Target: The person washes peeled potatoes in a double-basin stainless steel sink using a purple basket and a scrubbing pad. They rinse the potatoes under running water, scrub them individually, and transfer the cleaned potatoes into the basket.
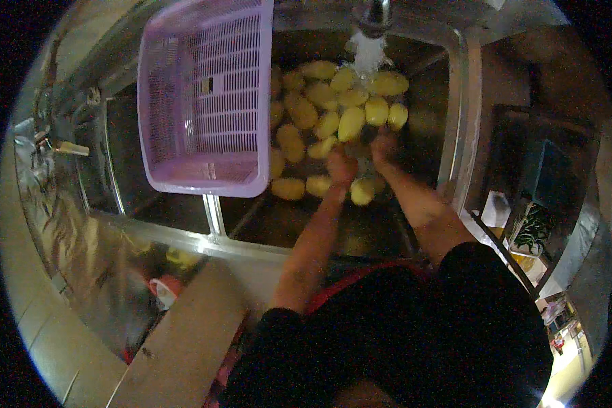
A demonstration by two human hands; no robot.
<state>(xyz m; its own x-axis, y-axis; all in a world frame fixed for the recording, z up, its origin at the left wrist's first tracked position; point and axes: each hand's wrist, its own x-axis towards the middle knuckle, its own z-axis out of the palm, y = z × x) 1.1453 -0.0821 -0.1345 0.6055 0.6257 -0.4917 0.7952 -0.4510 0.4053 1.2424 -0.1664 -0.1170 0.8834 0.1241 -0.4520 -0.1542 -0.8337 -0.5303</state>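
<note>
Several peeled yellow potatoes (352,124) lie in water in a metal sink basin (245,217). My left hand (342,166) is down among them, right beside one potato (321,148); its fingers are blurred and partly hidden. My right hand (382,145) reaches in just below two pale potatoes, a larger one (377,111) and a smaller one (398,117). Whether either hand grips anything is not clear. Another potato (362,191) sits between my forearms. From the faucet (375,18) a white stream of water (367,51) pours onto the far potatoes.
A lilac slotted plastic basket (229,102) stands tilted over the divider (214,214), left of the potatoes. Farther left is a second basin (127,153). A red and white container (166,291) sits low at the left. A plant-like green item (531,229) is at the right.
</note>
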